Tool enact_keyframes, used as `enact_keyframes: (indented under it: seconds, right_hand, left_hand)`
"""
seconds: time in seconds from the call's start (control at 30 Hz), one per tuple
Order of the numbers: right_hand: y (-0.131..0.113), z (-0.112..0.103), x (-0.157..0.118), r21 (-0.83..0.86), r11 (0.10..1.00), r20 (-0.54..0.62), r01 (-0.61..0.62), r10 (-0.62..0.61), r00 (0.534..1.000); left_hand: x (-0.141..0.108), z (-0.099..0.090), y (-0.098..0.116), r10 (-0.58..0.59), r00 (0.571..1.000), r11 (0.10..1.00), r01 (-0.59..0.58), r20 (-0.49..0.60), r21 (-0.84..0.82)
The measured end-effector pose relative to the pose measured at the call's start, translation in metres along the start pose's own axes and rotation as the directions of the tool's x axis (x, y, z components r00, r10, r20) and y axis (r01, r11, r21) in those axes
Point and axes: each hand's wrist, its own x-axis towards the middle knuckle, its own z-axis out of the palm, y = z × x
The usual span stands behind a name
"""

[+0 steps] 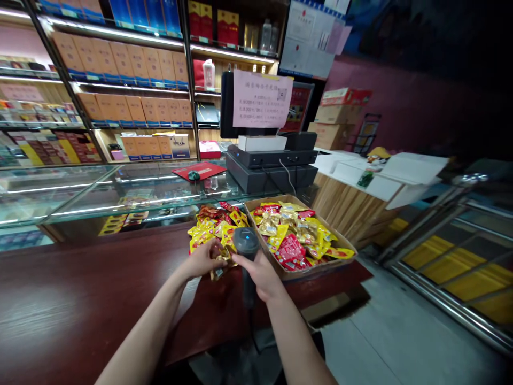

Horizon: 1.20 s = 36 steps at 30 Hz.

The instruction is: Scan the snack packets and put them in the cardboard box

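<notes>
Near the front edge of a dark red tabletop, a handheld barcode scanner with a small blue light hangs or stands upright, its cord trailing down. The right hand is at the scanner's neck, one finger reaching across toward a gold foil packet; whether its grip is closed around the handle cannot be told. Just to the left, the left hand has thumb and fingers pinched on that packet, which lies beneath and between the fingertips, its lower end sticking out toward the front edge. Light and soft by the look of it, the packet should bend easily and may slip on its glossy film; a flat sealed margin would likely make the surest hold (the printed side is too blurred to read).

Beyond the hands, a heap of yellow and red snack packets spreads along the tabletop's far edge. Beside it, toward the right corner, an open cardboard carton holds more packets in gold, yellow and red. Farther back, a glass display counter bears a computer mouse on a red mat and a monitor behind a pink paper notice. Boxed goods line the lit shelves behind.
</notes>
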Motion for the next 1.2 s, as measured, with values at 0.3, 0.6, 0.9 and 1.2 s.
enact_keyframes:
  seconds: [0.3, 0.6, 0.9, 1.2]
  right_hand:
    - [-0.017, 0.013, 0.022, -0.172, 0.985, 0.026, -0.025, 0.03, 0.999]
    - [-0.01, 0.03, 0.037, -0.218, 0.964, 0.135, -0.15, 0.182, 0.974]
    - [0.0, 0.039, 0.054, -0.185, 0.965, 0.108, -0.183, 0.206, 0.973]
    - [0.009, 0.038, 0.057, -0.206, 0.957, 0.119, -0.204, 0.231, 0.966]
  left_hand:
    - [0.068, -0.032, 0.012, -0.096, 0.982, 0.86, -0.001, -0.165, -0.51]
    - [0.085, -0.049, 0.025, 0.006, 0.952, 0.838, -0.172, -0.307, -0.518]
    - [0.083, -0.056, 0.026, -0.088, 0.957, 0.787, -0.104, -0.276, -0.609]
    - [0.092, -0.044, 0.012, -0.152, 0.946, 0.797, -0.054, -0.287, -0.601]
